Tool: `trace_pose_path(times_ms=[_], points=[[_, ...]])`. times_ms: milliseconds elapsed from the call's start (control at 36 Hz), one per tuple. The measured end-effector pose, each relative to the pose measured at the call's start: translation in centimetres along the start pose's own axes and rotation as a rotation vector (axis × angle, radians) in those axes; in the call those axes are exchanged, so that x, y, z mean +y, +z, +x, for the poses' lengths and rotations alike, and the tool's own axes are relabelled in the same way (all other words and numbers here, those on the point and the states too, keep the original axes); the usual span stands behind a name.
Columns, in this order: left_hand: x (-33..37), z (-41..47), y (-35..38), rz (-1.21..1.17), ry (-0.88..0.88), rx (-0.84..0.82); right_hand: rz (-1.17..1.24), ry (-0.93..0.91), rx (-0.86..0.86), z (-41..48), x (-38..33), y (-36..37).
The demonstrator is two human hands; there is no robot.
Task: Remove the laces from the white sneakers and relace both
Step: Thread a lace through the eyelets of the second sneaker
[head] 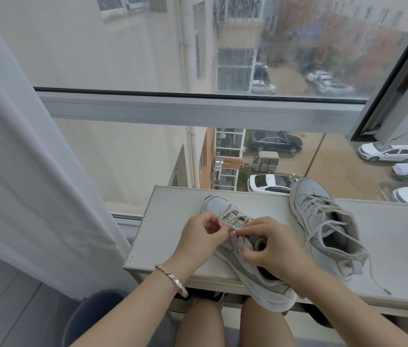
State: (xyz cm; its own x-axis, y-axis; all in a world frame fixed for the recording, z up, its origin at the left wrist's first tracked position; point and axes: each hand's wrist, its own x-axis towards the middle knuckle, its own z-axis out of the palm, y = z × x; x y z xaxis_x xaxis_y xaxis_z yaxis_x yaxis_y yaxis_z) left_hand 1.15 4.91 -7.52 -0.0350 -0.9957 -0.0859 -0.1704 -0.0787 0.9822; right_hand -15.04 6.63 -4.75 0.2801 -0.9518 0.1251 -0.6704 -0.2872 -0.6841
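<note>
As its lace (386, 291) trails loose, sneaker (323, 221) gapes.

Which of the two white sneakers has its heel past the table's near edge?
The left sneaker, held by the left hand and right hand: its heel juts over the table edge. On the right sneaker the heel rests on the table.

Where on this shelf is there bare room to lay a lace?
Widest: the shelf right of the far sneaker, past its trailing lace end. Also between the shelf's left edge and the near sneaker. Between the sneakers it is narrow. Crowded at the near sneaker, where the left hand and right hand pinch its lace.
</note>
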Motion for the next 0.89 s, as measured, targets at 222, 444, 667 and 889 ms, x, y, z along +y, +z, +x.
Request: trace_pose_path(times_ms=[222, 444, 667, 889], points=[[-0.06, -0.21, -0.28, -0.185, -0.144, -0.069, 0.002, 0.007, 0.002, -0.05, 0.01, -0.01], [-0.19, -0.37, 0.1, -0.227, -0.188, -0.069, 0.033, 0.0, 0.025, -0.11, 0.15, 0.11], [-0.03, -0.38, -0.12, -0.189, -0.27, -0.126, 0.07, 0.012, 0.013, -0.04, 0.49, 0.21], [0.26, -0.16, 0.35, -0.211, -0.234, -0.127, 0.168, 0.056, -0.007, -0.09, 0.56, -0.3]])
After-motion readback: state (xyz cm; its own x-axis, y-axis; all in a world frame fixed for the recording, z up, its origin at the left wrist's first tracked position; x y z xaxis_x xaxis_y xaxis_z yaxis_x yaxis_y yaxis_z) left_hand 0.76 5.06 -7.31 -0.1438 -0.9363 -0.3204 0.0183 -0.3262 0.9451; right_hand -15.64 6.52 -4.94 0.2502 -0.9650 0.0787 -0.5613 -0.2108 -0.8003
